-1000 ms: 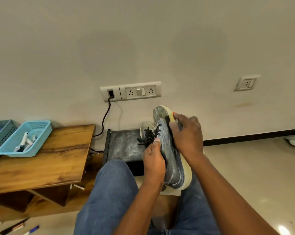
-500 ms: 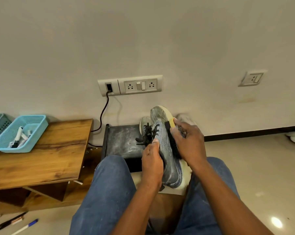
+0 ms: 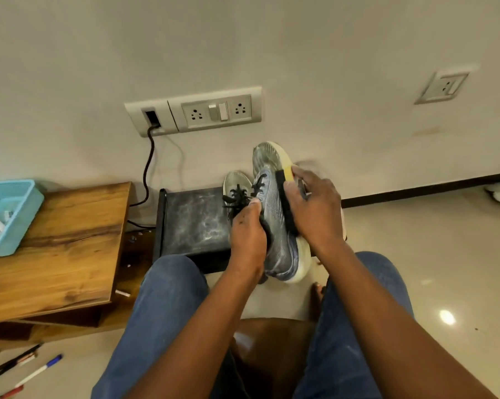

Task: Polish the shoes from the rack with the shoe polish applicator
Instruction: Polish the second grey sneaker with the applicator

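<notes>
A seated person's left hand (image 3: 247, 240) grips one grey shoe (image 3: 274, 223) above the knees while the right hand (image 3: 312, 208) clasps one brush (image 3: 286, 203) against its side; a second shoe (image 3: 235, 187) sits on the black rack (image 3: 191, 223).

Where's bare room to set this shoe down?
Free: wooden table top right of the blue basket; dusty black rack top left of the second shoe. Crowded: floor by the pens.
</notes>
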